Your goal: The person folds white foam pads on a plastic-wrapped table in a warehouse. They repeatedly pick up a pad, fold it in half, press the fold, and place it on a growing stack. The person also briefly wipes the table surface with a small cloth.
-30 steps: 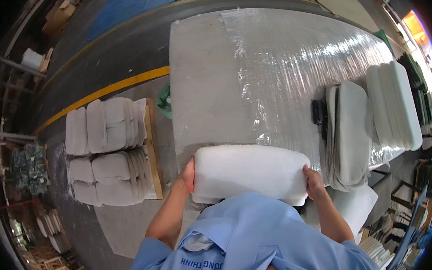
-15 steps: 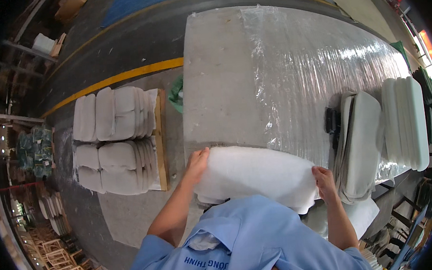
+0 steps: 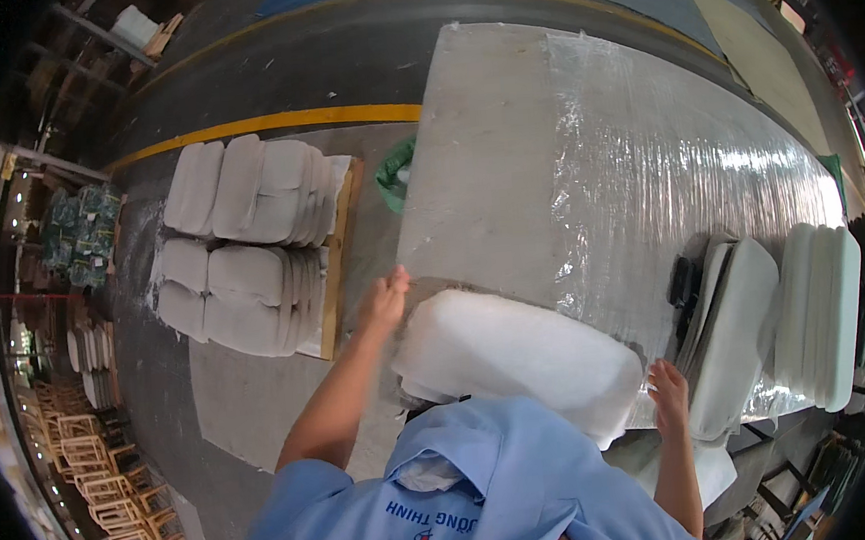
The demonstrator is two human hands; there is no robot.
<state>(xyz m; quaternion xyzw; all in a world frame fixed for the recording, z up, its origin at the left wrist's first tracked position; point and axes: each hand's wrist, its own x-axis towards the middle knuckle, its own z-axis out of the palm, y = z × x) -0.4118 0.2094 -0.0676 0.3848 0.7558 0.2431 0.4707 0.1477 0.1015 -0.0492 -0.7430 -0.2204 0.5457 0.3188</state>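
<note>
A white padded cushion (image 3: 519, 359) with rounded corners lies right in front of my body at the near edge of the table. Grey layers peek out from under its left end. My left hand (image 3: 387, 301) hovers just past the cushion's left corner, open and holding nothing. By the right end is my right hand (image 3: 668, 392), its fingers apart and a small gap between them and the cushion. Close to that hand, grey and white pads (image 3: 733, 339) lean in a stack on the table's right side.
Clear plastic film covers much of the table (image 3: 480, 166). More white pads (image 3: 817, 313) stand at the far right beside a black object (image 3: 683, 283). On the left, stacked pads (image 3: 244, 298) rest on a wooden pallet (image 3: 343, 256). A green bag (image 3: 394, 177) sits between pallet and table. Wooden frames (image 3: 117, 493) stand lower left.
Both hands have let go of the cushion's ends and moved slightly outward. The cushion now lies flatter on the table. The whole view has turned a little.
</note>
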